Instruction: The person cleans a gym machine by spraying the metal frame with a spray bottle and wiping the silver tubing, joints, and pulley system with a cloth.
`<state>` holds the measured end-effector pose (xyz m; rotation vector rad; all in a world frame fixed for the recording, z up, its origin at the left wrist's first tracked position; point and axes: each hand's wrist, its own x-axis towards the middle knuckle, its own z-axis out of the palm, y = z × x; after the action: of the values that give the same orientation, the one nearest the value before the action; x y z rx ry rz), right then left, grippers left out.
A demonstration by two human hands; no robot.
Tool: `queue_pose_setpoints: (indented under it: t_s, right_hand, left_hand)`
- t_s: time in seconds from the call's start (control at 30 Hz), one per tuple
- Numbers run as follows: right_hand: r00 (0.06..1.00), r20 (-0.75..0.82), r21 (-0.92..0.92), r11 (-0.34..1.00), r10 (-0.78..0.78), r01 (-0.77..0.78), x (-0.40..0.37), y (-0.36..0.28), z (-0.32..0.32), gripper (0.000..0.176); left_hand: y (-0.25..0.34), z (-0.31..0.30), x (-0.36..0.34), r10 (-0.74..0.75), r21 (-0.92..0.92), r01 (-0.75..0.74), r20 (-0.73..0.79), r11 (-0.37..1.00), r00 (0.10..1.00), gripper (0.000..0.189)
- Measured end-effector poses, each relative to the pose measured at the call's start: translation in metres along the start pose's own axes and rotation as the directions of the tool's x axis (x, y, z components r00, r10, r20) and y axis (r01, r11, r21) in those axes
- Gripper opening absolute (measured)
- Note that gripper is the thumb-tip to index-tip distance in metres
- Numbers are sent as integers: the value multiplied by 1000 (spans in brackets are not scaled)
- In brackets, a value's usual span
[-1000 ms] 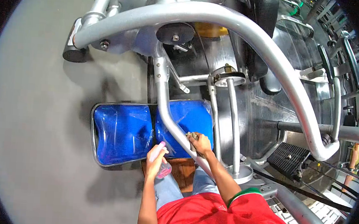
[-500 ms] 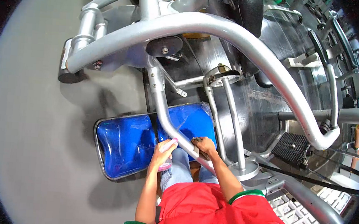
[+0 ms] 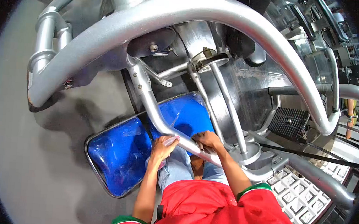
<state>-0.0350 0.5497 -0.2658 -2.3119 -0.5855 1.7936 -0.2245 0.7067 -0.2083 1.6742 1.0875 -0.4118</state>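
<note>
My left hand (image 3: 161, 149) is closed around a bottle with a pale pink top (image 3: 170, 141), beside the bend of a silver tube (image 3: 158, 115). Most of the bottle is hidden by the fingers and wrist. My right hand (image 3: 209, 140) is wrapped over the same tube, further along to the right. Under its fingers, pressed on the metal, is a dark cloth (image 3: 200, 147), only partly visible. Behind the tube lie two blue padded seats (image 3: 120, 155) in clear plastic wrap with dark rims.
A thick curved silver frame (image 3: 203, 7) arches across the view ahead. Thin metal rods (image 3: 228, 101) run down to a round silver disc (image 3: 249, 153) at my right. A black ribbed pedal (image 3: 289, 123) and a white grid panel (image 3: 302, 195) are further right. Grey floor (image 3: 30, 155) spreads left.
My view has shifted closer, so the curved frame looks larger and lower at left. My right hand and the cloth stay on the tube; the left hand still grips the bottle.
</note>
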Motion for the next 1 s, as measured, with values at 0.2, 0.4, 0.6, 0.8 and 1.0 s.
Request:
queue_pose_setpoints:
  t_s: [0.2,0.4,0.6,0.8,1.0]
  right_hand:
    - [989,-113,48,994,-93,99,7,-35,9,48]
    - [991,-111,191,977,-75,95,8,-7,18,56]
    - [986,-136,217,968,-97,125,7,-4,18,54]
    - [994,-99,195,979,-47,66,22,-16,17,52]
    - [979,-103,85,979,-175,184,23,-51,20,70]
  left_hand:
    - [-3,-5,26,-125,100,121,40,988,991,66]
    - [14,-11,37,-83,192,78,21,978,996,76]
    - [23,-14,46,-48,321,46,1,946,999,76]
    - [18,-16,51,-34,298,26,22,954,999,75]
    - [24,-43,48,148,54,-157,151,986,977,47]
